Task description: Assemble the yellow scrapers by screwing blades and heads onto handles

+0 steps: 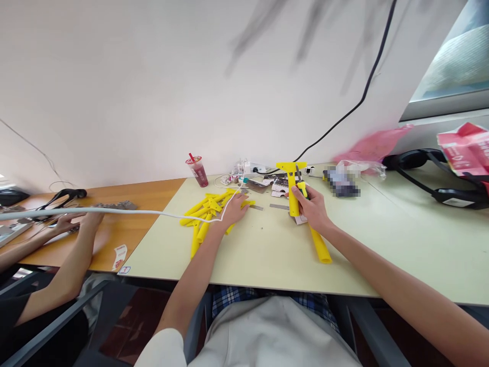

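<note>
My right hand [314, 205] is closed around a yellow T-shaped plastic scraper [292, 191], held upright with its wide head at the top. In the same hand is a screwdriver [301, 188] with a yellow and black handle, its shaft beside the scraper's head. Below that hand another yellow handle [320, 245] lies on the table. My left hand [236, 208] rests at the right edge of a heap of yellow scrapers [202, 214], fingers stretched out over one piece. Thin metal blades [279, 206] lie between my hands.
A cup with a red drink [197, 172] stands by the wall, near a power strip [254, 168]. A white cable [153, 211] crosses in front of the heap. A black headset [439, 178] and pink packaging lie right. A co-worker's hands [89, 219] are at the left table.
</note>
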### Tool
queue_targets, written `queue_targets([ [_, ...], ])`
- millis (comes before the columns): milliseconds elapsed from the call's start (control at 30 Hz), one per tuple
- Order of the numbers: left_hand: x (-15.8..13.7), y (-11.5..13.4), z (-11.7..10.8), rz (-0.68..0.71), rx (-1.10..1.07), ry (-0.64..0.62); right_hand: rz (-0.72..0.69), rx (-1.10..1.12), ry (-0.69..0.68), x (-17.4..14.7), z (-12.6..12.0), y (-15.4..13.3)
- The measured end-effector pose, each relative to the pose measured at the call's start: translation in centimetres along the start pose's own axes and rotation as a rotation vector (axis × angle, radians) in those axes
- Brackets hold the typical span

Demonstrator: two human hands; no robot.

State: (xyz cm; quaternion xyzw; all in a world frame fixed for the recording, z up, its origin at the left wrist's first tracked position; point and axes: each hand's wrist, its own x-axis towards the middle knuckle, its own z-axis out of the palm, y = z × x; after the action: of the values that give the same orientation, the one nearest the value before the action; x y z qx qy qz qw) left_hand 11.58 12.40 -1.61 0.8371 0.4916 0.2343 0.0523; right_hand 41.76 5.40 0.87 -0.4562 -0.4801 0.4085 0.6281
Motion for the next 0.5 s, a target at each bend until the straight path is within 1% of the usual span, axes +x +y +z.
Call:
queue_targets([
  [167, -0.3, -0.1, 0.7, 0.038, 0.029, -0.071, 0.046, -0.05, 0.015, 0.2, -0.2, 0.9],
  [267, -0.5, 0.0, 0.7, 0.027, 0.081, -0.067, 0.051, -0.055, 0.02, 0.3, -0.3, 1.3],
  [367, -0.5, 0.2, 0.4, -0.085, 0.127, -0.061, 0.042, -0.056, 0.016, 0.3, -0.3, 1.3],
  [500, -0.1, 0.0, -0.7, -0.252, 0.201, -0.103, 0.027, -0.078, 0.007, 0.3, -0.3, 1.5],
])
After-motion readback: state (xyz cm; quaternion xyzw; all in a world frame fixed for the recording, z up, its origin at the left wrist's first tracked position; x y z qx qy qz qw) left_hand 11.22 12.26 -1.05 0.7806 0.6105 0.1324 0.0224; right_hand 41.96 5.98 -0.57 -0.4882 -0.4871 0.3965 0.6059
